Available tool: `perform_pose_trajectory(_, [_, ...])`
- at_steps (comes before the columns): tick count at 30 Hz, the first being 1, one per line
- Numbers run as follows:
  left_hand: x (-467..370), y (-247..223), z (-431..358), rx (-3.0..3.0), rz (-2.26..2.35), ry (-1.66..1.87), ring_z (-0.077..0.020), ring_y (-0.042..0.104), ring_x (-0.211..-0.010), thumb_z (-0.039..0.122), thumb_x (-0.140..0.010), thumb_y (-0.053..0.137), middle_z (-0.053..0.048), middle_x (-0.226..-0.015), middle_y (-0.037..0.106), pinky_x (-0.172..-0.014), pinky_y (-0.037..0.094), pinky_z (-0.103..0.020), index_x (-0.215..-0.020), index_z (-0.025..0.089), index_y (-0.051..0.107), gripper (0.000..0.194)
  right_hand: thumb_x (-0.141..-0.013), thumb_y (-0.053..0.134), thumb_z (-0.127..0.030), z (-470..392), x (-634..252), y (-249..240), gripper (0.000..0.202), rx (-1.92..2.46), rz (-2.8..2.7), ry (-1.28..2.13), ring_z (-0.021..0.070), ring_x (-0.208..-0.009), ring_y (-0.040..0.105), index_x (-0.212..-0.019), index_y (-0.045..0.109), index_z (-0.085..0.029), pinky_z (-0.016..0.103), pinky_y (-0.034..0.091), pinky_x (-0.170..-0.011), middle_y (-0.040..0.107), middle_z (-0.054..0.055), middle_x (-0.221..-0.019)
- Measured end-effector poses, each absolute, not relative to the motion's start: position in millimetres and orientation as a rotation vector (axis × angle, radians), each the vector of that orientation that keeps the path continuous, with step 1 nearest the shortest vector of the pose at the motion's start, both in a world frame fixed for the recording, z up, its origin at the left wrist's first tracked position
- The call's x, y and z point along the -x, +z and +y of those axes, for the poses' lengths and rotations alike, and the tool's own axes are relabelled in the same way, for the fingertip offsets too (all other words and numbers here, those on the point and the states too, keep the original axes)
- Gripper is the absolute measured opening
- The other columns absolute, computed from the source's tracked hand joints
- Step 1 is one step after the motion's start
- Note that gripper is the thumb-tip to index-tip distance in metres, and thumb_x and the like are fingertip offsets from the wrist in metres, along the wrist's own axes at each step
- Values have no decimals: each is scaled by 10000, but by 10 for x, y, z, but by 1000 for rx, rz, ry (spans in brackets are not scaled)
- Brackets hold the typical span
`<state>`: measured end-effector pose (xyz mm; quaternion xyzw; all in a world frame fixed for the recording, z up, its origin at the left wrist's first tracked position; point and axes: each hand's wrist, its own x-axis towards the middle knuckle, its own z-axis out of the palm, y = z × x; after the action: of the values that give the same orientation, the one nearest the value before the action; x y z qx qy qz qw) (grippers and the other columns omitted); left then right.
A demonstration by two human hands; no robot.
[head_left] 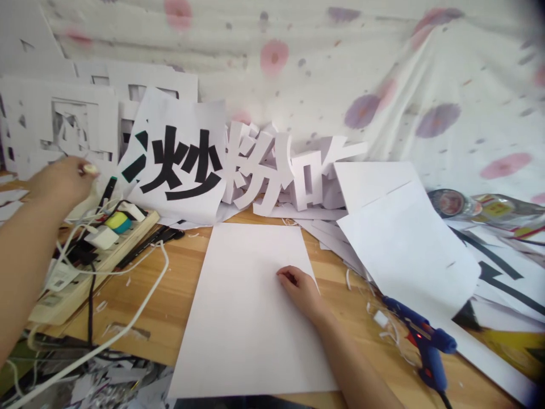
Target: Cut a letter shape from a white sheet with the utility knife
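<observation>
A large white board (251, 318) lies flat on the wooden table. My right hand (300, 289) rests on its right half, fingers curled in, and whatever they might hold is hidden. At the far left my left hand (68, 179) is raised above the cables, its fingertips closed on a small pale round object (90, 169). Just beyond the board stand a sheet with black characters (179, 159) and white cut-out characters (264, 170).
A power strip (97, 267) with tangled cables crosses the left side. The blue glue gun (426, 341) lies at the right, near a white sheet (413, 250) and a plastic bottle (498, 210). Paper scraps (123, 375) fill the area below the table's left edge.
</observation>
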<state>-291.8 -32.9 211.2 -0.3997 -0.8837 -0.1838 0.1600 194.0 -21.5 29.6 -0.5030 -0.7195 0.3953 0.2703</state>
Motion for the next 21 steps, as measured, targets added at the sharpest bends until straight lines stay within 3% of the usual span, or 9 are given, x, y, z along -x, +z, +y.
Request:
perform_pose_trajectory(2, [2519, 2213, -448, 1055, -2301, -723, -275, 551, -1047, 418, -821, 389, -64, -1122, 591, -893, 423, -461, -1145, 170, 532, 432, -767, 474, -330, -209, -1942, 261, 197, 1345, -1891, 1075, 147, -623, 504, -837, 615, -213, 272, 392, -600, 572, -3, -674])
perform_pose_trajectory(4, [2066, 2304, -543, 1238, -2036, -905, -218, 548, -1052, 404, -835, 430, -16, -1175, 547, -941, 398, -380, -1187, 175, 499, 425, -780, 453, -343, -195, -1937, 236, 227, 1330, -1833, 1081, 138, -605, 482, -893, 591, -203, 265, 389, -582, 532, -9, -655])
perform_pose_trajectory(9, [1093, 2260, -575, 2067, -1737, -1233, -153, 558, -1015, 370, -825, 530, 45, -1067, 601, -923, 427, -299, -1068, 235, 565, 280, -802, 437, -405, -204, -1823, 481, 335, 1236, -1751, 1133, 124, -576, 458, -1040, 519, -184, 251, 384, -534, 504, -10, -674])
perform_pose_trajectory(12, [692, 2087, -532, 2824, -1525, -1302, -147, 580, -961, 316, -799, 586, 6, -1024, 639, -863, 473, -299, -973, 208, 589, 205, -775, 530, -421, -270, -1661, 861, 411, 1076, -1823, 1154, 119, -591, 456, -1130, 499, -217, 248, 383, -559, 490, -25, -678])
perform_pose_trajectory(16, [383, 1936, -535, 3182, -1429, -1348, -143, 597, -897, 234, -792, 586, -7, -953, 650, -795, 486, -287, -935, 213, 603, 145, -674, 622, -532, -334, -1440, 1241, 404, 1168, -2147, 882, 111, -515, 427, -939, 572, -232, 247, 323, -500, 450, -50, -583])
perform_pose_trajectory(21, [267, 1886, -558, 3283, -1559, -1367, -146, 597, -908, 205, -761, 621, -6, -932, 651, -728, 497, -252, -944, 216, 620, 183, -711, 574, -512, -331, -1345, 1217, 334, 1290, -2168, 436, 131, -516, 462, -852, 575, -210, 249, 259, -480, 531, -17, -590])
